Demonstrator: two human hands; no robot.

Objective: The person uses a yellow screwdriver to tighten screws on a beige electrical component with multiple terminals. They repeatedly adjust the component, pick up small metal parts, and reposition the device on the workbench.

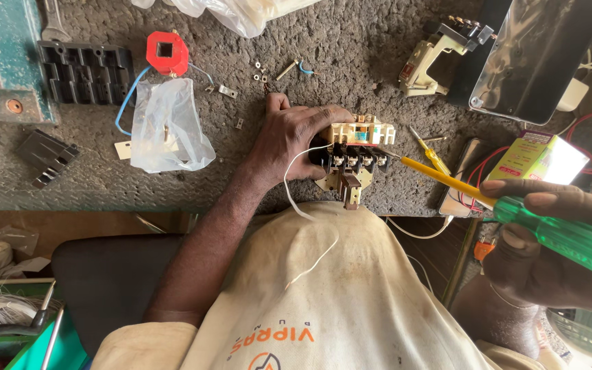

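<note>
A red coil (167,53) and a clear plastic bag (168,127) lie far left of the contactor (358,147). The left hand (289,140) clamps the contactor from its left; the right hand (549,240), lower right, grips a green-handled screwdriver (515,212) whose long shaft slants up-left toward the contactor's screws.

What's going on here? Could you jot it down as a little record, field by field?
Setting: rough grey workbench, seen from above
Left hand: grips a cream and black electrical switch block
Right hand: holds a green-handled screwdriver, yellow shaft tip at the block
Wire: white wire trails from the block
Nearby: red coil, clear plastic bag, loose screws
</note>
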